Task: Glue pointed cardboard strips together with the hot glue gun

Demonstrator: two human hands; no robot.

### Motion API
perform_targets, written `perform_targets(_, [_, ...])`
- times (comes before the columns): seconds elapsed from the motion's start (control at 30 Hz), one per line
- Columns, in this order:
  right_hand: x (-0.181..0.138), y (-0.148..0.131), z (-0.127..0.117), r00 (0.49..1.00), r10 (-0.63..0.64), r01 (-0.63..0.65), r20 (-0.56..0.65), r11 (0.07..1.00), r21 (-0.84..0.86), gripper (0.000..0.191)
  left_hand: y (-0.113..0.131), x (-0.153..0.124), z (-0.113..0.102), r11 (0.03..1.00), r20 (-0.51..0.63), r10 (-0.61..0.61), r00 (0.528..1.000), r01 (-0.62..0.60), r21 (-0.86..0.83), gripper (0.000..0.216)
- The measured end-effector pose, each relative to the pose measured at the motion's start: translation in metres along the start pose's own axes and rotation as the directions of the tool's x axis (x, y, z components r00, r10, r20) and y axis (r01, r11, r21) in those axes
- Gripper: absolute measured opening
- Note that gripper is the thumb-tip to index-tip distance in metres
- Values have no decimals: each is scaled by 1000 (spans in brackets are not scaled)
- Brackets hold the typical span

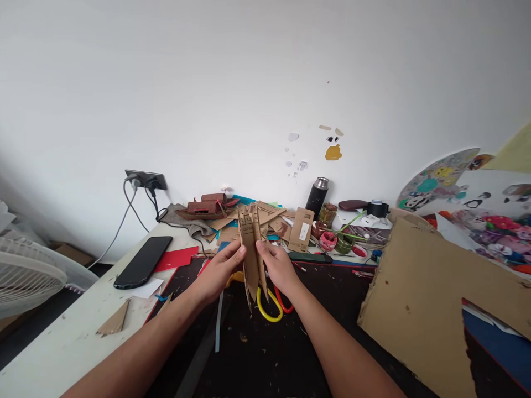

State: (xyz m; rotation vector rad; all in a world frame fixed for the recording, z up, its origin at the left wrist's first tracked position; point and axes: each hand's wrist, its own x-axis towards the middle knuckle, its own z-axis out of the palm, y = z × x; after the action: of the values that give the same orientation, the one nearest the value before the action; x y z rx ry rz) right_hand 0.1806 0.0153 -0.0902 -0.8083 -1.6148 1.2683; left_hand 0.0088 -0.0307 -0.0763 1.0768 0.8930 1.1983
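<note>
I see the cardboard piece [251, 257] held between 2 hands, its long axis running away from me above the dark mat [249, 367] on the desk [53, 348]. The left hand [224, 264] pinches its left edge; the right hand [279, 266] grips the opposite edge, about equally near. The brown board is matte and printed, ragged and pointed at the near end (the far end seems to blend into the scraps [274, 221]). A smooth yellow loop [271, 319] curves just beside it.

Black phone [143, 262] beside red paper [177, 257] — tilted flask [317, 198] by the white wall [207, 83]
</note>
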Motion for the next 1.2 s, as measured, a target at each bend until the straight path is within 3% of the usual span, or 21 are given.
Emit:
perform_targets(0.1, [2,4,-2,997,35,-38,-73,998,-45,62,-1,-1,-1,1000,7,10,1000,-10,6,58])
perform_targets(0.2, [1,6,1,996,52,-58,-73,995,-83,66,-2,-3,-1,1000,29,-8,1000,8,-2,53])
perform_targets(0.4, [-6,1,12,988,141,-140,59,990,-23,67,7,-3,-2,991,58,-76,995,81,-102,54])
perform_targets(0.5, [-6,-2,12,981,175,-179,89,983,46,69,16,-1,-8,995,-20,-43,999,41,-89,51])
perform_targets(0.7, [1,-5,-2,983,174,-164,-57,975,153,67,34,-5,-15,993,-89,-35,995,44,106,52])
perform_targets(0.9, [5,-6,-10,980,149,-126,-136,979,163,67,35,-10,-9,947,90,-140,986,108,302,48])
perform_targets(1.2, [5,-8,-8,981,129,-114,-143,987,110,53,40,-13,3,898,172,-215,961,126,421,52])
